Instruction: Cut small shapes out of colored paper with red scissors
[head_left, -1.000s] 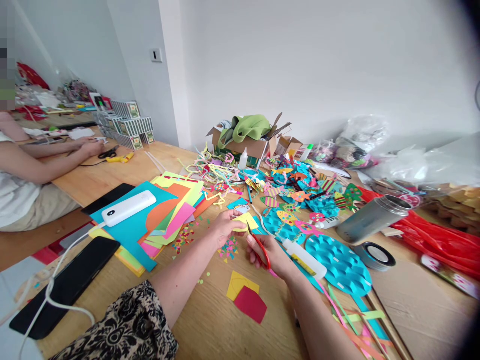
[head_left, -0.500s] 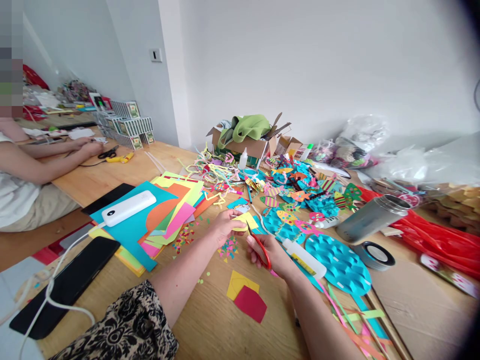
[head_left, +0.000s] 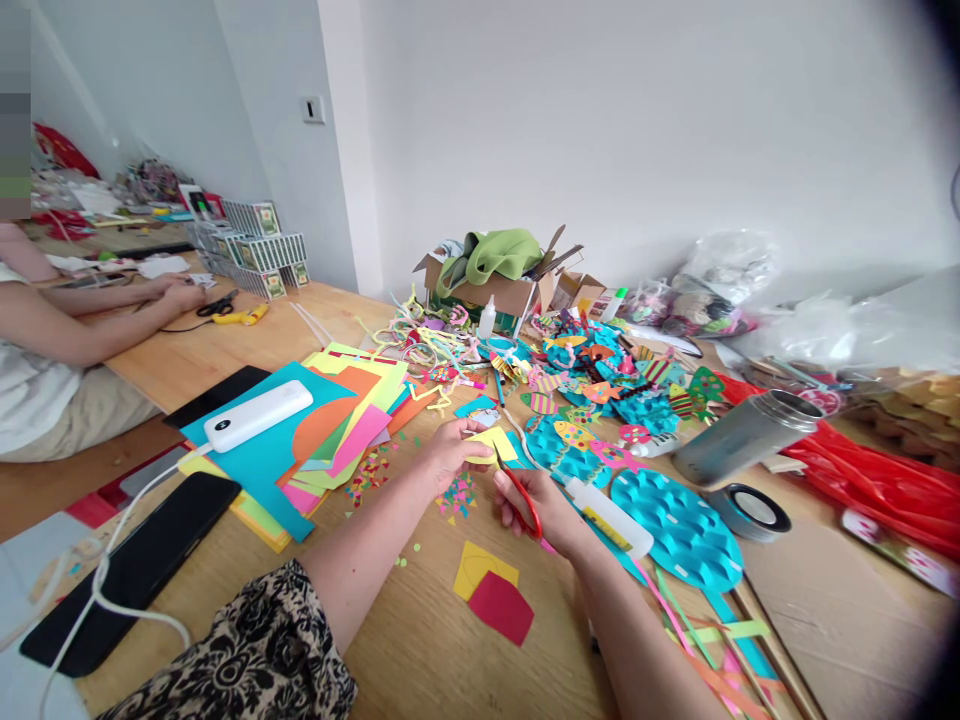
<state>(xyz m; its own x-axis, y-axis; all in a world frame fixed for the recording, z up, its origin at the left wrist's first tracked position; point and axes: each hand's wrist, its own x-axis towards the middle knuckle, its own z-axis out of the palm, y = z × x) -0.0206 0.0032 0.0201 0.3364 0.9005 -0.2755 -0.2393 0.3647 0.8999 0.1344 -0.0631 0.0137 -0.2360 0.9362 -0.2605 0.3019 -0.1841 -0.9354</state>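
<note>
Between the fingers of my left hand [head_left: 450, 455] is a small piece of yellow paper [head_left: 496, 446], held above the table. My right hand [head_left: 536, 510] grips red-handled scissors [head_left: 525, 500], whose blades meet the near edge of that paper. Under the hands lies a scatter of tiny colored paper bits [head_left: 457, 497]. Closer to me, a dark red paper piece [head_left: 501, 607] overlaps a yellow square [head_left: 480, 568] that has a curved line drawn on it.
Left are colored paper sheets [head_left: 352, 440], a white power bank [head_left: 259, 415] and a black phone [head_left: 127, 575]. Right are a glue bottle [head_left: 611, 520], blue paper disc [head_left: 675, 525], tape roll [head_left: 750, 510] and metal flask [head_left: 750, 435]. Another person's hands [head_left: 176, 290] work at far left.
The yellow paper has tilted slightly in my left hand, while the scissors stay at its edge. The person at far left has shifted a little.
</note>
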